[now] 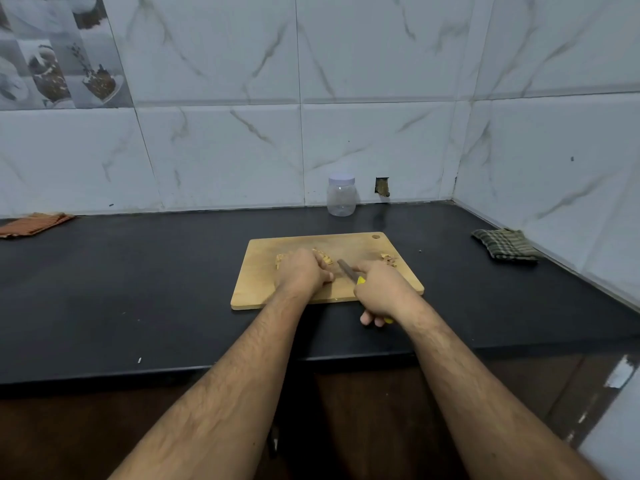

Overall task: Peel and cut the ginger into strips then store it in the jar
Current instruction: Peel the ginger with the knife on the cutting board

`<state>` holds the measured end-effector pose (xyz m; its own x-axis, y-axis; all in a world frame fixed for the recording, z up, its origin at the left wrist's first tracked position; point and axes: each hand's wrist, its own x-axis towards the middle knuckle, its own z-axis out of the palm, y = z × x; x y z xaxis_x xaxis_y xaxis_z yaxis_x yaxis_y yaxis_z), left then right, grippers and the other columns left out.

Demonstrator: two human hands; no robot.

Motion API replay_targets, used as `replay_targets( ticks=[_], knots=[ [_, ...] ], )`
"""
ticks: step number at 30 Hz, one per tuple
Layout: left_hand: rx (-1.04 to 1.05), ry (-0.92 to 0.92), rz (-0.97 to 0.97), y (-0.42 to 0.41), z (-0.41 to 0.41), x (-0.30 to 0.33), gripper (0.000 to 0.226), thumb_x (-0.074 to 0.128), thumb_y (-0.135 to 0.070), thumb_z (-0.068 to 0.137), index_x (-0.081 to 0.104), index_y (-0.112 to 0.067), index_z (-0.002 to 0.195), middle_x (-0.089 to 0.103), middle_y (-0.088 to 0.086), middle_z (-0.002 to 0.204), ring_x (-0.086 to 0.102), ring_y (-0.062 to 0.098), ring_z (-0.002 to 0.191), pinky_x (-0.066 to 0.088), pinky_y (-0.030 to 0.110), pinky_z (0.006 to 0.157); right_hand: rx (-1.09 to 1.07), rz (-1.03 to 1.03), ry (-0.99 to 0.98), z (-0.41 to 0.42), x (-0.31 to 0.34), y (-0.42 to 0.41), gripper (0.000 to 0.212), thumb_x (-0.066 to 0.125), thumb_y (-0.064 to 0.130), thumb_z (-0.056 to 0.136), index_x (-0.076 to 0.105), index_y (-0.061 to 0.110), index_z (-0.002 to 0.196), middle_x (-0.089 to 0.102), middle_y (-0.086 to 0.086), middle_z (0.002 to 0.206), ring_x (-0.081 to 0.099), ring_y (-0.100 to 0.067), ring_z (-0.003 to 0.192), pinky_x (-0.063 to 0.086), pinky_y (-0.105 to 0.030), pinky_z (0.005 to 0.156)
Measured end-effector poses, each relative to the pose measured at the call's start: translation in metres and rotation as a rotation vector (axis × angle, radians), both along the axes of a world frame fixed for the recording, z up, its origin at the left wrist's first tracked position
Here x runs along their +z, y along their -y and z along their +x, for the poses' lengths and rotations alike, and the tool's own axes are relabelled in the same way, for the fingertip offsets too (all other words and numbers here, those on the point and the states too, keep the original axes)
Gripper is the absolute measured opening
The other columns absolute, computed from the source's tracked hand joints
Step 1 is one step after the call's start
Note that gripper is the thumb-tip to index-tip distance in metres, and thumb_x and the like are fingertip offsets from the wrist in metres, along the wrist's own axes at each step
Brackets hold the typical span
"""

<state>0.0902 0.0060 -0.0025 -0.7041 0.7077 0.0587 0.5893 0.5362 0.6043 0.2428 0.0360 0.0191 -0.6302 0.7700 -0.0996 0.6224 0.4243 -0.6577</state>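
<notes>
**A:** So, where do we stand in the job?

**B:** We judge we are in the cutting step. On the wooden cutting board, our left hand lies curled over a piece of ginger, pinning it down. Our right hand grips a knife by its yellow handle, forefinger stretched along the blade, which points toward the left hand.

**A:** And next?

**B:** We would keep the fingertips tucked back and bring the blade down in thin, even slices. The jar stands behind the board against the wall, lid on, seemingly empty, so it needs opening before storing.

**A:** What can't we make out?

**B:** The left hand hides most of the ginger, so its peeling and size are unclear. A small heap at the board's right edge may be peel; too blurred to say.
</notes>
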Motion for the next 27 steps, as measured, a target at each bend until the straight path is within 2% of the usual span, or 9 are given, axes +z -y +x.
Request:
replay_targets(
  ticks=[3, 6, 8, 13, 16, 18, 20, 23, 27],
  knots=[
    [-0.023, -0.054, -0.008, 0.005, -0.002, -0.002, 0.009, 0.073, -0.036, 0.088, 0.077, -0.029, 0.093, 0.071, -0.005, 0.094, 0.059, 0.013, 0.084, 0.042, 0.026, 0.07, 0.003, -0.015, 0.009, 0.002, -0.003, 0.006, 0.073, 0.035, 0.0, 0.088, 0.032, 0.032, 0.154, 0.07, -0.007, 0.075, 0.072, -0.023, 0.06, 0.056, -0.032, 0.05],
    [-0.081, -0.03, 0.005, 0.008, -0.008, -0.002, 0.011, 0.07, -0.027, 0.092, 0.078, -0.027, 0.099, 0.072, -0.005, 0.102, 0.061, 0.013, 0.094, 0.047, 0.027, 0.079, 0.022, -0.004, 0.012, 0.0, -0.006, 0.008, 0.071, 0.035, -0.002, 0.088, 0.036, 0.029, 0.152, 0.071, -0.008, 0.094, 0.069, -0.017, 0.054, 0.054, -0.029, 0.047],
    [-0.088, -0.001, 0.026, 0.008, -0.01, -0.003, 0.009, 0.071, -0.023, 0.091, 0.078, -0.028, 0.095, 0.071, -0.006, 0.097, 0.062, 0.012, 0.094, 0.048, 0.026, 0.08, 0.021, 0.027, 0.008, -0.001, -0.008, 0.009, 0.072, 0.035, -0.003, 0.087, 0.038, 0.029, 0.151, 0.067, -0.006, 0.103, 0.071, -0.019, 0.057, 0.058, -0.033, 0.052],
    [-0.051, -0.04, 0.039, 0.005, -0.007, -0.008, 0.007, 0.076, -0.031, 0.086, 0.075, -0.034, 0.08, 0.073, -0.011, 0.092, 0.063, 0.009, 0.088, 0.047, 0.025, 0.071, 0.02, 0.251, 0.086, -0.004, -0.018, 0.009, 0.059, 0.04, 0.003, 0.087, 0.053, 0.03, 0.138, 0.067, -0.001, 0.102, 0.069, -0.023, 0.068, 0.061, -0.041, 0.067],
    [-0.006, -0.042, 0.032, 0.003, -0.005, -0.012, 0.018, 0.076, -0.034, 0.085, 0.068, -0.036, 0.069, 0.073, -0.011, 0.092, 0.065, 0.011, 0.09, 0.052, 0.028, 0.077, 0.017, 0.321, 0.066, -0.005, -0.025, 0.009, 0.054, 0.042, 0.008, 0.09, 0.055, 0.033, 0.136, 0.068, 0.001, 0.114, 0.064, -0.024, 0.09, 0.057, -0.04, 0.079],
    [0.02, -0.016, 0.027, 0.001, -0.003, -0.01, 0.013, 0.076, -0.033, 0.085, 0.072, -0.035, 0.073, 0.073, -0.011, 0.094, 0.065, 0.012, 0.092, 0.054, 0.029, 0.08, 0.014, 0.336, 0.05, -0.006, -0.027, 0.01, 0.056, 0.043, 0.011, 0.092, 0.051, 0.034, 0.142, 0.066, 0.002, 0.126, 0.061, -0.024, 0.11, 0.054, -0.041, 0.091],
    [0.037, 0.008, 0.023, -0.002, -0.001, -0.008, 0.005, 0.077, -0.03, 0.084, 0.076, -0.033, 0.079, 0.073, -0.01, 0.097, 0.065, 0.013, 0.094, 0.055, 0.03, 0.083, 0.011, 0.336, 0.037, -0.006, -0.028, 0.01, 0.056, 0.044, 0.013, 0.093, 0.049, 0.033, 0.145, 0.062, 0.003, 0.134, 0.057, -0.023, 0.12, 0.051, -0.041, 0.098],
    [0.065, 0.011, 0.031, -0.004, 0.001, -0.008, 0.002, 0.078, -0.029, 0.084, 0.077, -0.031, 0.084, 0.074, -0.009, 0.098, 0.066, 0.013, 0.095, 0.055, 0.031, 0.083, 0.022, 0.339, 0.031, -0.005, -0.027, 0.01, 0.053, 0.045, 0.015, 0.095, 0.05, 0.031, 0.145, 0.06, 0.003, 0.139, 0.054, -0.021, 0.125, 0.049, -0.038, 0.101],
    [0.089, 0.038, 0.055, -0.006, -0.003, -0.011, 0.015, 0.078, -0.026, 0.083, 0.07, -0.028, 0.071, 0.072, -0.008, 0.091, 0.065, 0.013, 0.092, 0.054, 0.029, 0.079, 0.023, 0.347, 0.009, -0.003, -0.028, 0.01, 0.051, 0.045, 0.017, 0.096, 0.05, 0.03, 0.145, 0.057, 0.004, 0.142, 0.053, -0.019, 0.128, 0.047, -0.036, 0.103]
  ],
)
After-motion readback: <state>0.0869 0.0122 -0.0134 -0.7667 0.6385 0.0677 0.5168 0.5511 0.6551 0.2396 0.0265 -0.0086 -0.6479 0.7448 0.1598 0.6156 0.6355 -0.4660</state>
